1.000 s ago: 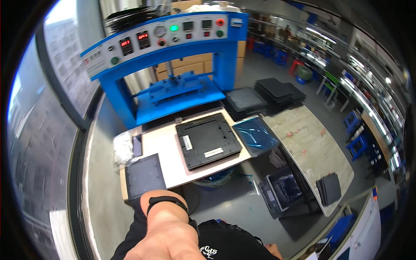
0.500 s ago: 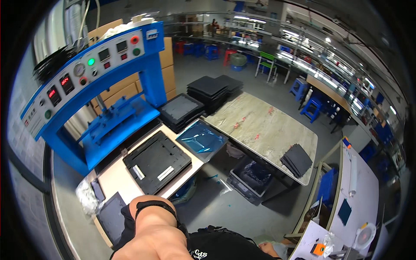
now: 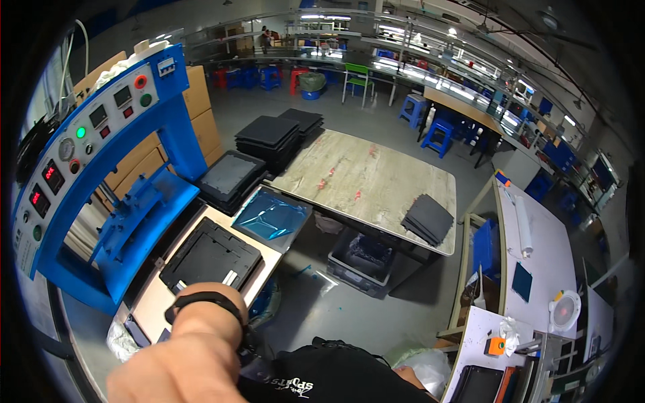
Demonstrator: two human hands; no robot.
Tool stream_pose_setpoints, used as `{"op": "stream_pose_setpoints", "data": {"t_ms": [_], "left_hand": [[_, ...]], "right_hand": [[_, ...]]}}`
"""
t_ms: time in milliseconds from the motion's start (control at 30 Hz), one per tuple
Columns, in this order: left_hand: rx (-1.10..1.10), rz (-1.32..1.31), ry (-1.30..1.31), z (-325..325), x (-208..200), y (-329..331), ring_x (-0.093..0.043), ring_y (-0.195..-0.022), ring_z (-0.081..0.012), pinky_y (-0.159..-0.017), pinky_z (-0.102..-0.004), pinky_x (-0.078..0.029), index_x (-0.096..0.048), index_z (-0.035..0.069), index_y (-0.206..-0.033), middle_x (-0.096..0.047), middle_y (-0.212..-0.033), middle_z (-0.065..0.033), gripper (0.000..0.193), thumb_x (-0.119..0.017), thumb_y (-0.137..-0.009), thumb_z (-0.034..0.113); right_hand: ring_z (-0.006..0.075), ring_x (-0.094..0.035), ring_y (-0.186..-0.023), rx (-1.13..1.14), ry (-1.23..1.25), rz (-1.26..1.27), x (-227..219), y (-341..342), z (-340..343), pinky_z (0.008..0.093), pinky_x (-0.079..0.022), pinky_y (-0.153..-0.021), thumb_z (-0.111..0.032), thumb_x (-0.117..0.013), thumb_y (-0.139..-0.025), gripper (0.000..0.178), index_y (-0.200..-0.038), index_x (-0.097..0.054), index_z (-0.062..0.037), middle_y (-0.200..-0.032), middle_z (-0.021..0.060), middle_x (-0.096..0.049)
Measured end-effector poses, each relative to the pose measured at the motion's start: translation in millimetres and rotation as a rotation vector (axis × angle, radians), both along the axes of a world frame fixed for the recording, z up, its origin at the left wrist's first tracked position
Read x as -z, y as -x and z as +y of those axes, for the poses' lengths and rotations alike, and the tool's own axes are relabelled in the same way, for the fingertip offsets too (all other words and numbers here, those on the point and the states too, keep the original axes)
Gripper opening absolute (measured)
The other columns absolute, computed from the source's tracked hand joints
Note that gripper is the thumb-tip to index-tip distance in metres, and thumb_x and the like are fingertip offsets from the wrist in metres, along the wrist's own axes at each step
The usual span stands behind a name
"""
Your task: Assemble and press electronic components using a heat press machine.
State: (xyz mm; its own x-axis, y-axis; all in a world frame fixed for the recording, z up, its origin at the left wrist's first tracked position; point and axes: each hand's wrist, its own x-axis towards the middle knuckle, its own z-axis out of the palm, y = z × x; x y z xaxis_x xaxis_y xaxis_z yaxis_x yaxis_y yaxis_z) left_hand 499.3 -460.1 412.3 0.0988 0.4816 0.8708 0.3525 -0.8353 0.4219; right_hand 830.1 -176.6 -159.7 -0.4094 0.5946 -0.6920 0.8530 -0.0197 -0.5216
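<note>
My left hand (image 3: 178,366) is raised large and close at the lower left, a black band round its wrist. Its fingers are not visible, so I cannot tell if it holds anything. Behind it, a black rectangular mould tray (image 3: 211,255) with pale strips rests on the light board. Low at the right of my body, a small part of my right hand (image 3: 408,377) shows beside a clear plastic bag (image 3: 430,366); its fingers are hidden. A blue film-covered panel (image 3: 272,213) lies beyond the mould tray.
A blue press (image 3: 185,138) with lit displays stands left. Stacked black sheets (image 3: 267,131) are beside the marbled table (image 3: 376,171), which bears more thin dark sheets (image 3: 428,218). A grey bin (image 3: 359,265) sits underneath. A white bench (image 3: 544,262) stands right.
The view has swung right, so the press and tables sit farther left. My left hand now covers the mould tray's near edge. More of the right-hand bench shows.
</note>
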Motion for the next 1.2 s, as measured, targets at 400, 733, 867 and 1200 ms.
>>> {"op": "stream_pose_setpoints", "data": {"t_ms": [400, 733, 867, 1200], "left_hand": [[-0.016, 0.473, 0.181, -23.3, -36.0, 22.1, -0.064, -0.079, -0.0173, -0.08, -0.0335, -0.051, -0.057, 0.006, -0.111, -0.065, -0.093, -0.0044, 0.026, -0.058, -0.086, 0.012], [-0.299, 0.032, -0.115, -19.6, 7.5, -11.3, -0.064, -0.077, -0.0155, -0.078, -0.0315, -0.051, -0.059, 0.006, -0.105, -0.065, -0.09, -0.0033, 0.024, -0.065, -0.081, 0.011], [-0.265, 0.138, -0.233, -8.9, 6.5, 9.1, -0.064, -0.077, -0.0155, -0.078, -0.0313, -0.051, -0.059, 0.007, -0.1, -0.065, -0.09, -0.0023, 0.018, -0.061, -0.082, 0.011], [-0.27, 0.272, -0.135, -10.8, -1.0, 21.0, -0.064, -0.081, -0.0196, -0.076, -0.0346, -0.051, -0.057, 0.005, -0.102, -0.064, -0.093, -0.0049, 0.019, -0.057, -0.084, 0.012]], "right_hand": [[0.0199, -0.061, -0.056, -0.093, -0.087, 0.009, 2.7, 11.0, 4.3, 0.034, -0.048, -0.057, -0.035, -0.065, -0.079, 0.036, -0.068, -0.065, -0.0004, -0.059, 0.0091, -0.063], [0.0195, -0.06, -0.053, 0.056, -0.008, -0.002, 15.2, 2.3, 2.2, 0.0328, -0.049, -0.054, -0.029, -0.067, -0.079, 0.033, -0.076, -0.062, 0.0031, -0.061, 0.0097, -0.062], [0.019, -0.06, -0.053, 0.074, 0.019, 0.03, -10.1, 8.9, -6.6, 0.0321, -0.049, -0.052, -0.026, -0.067, -0.08, 0.03, -0.078, -0.061, 0.0037, -0.063, 0.0098, -0.061], [0.0216, -0.061, -0.054, -0.013, -0.02, -0.029, 5.6, -5.6, -16.6, 0.0344, -0.049, -0.057, -0.03, -0.065, -0.08, 0.032, -0.074, -0.063, 0.0007, -0.062, 0.0099, -0.063]]}}
